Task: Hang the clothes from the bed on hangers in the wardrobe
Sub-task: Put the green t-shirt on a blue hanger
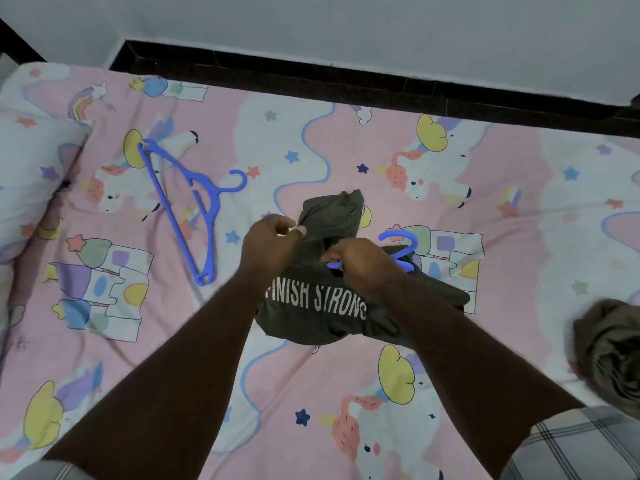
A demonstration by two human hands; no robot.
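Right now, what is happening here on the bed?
A person is fitting a dark T-shirt printed "FINISH STRONG" onto a blue hanger over the bed. The left hand pinches the shirt fabric near the neck, and the right hand holds the hanger, whose hook sticks out beside the shirt. A spare blue hanger lies on the sheet to the left, and another bundled garment waits at the right edge.
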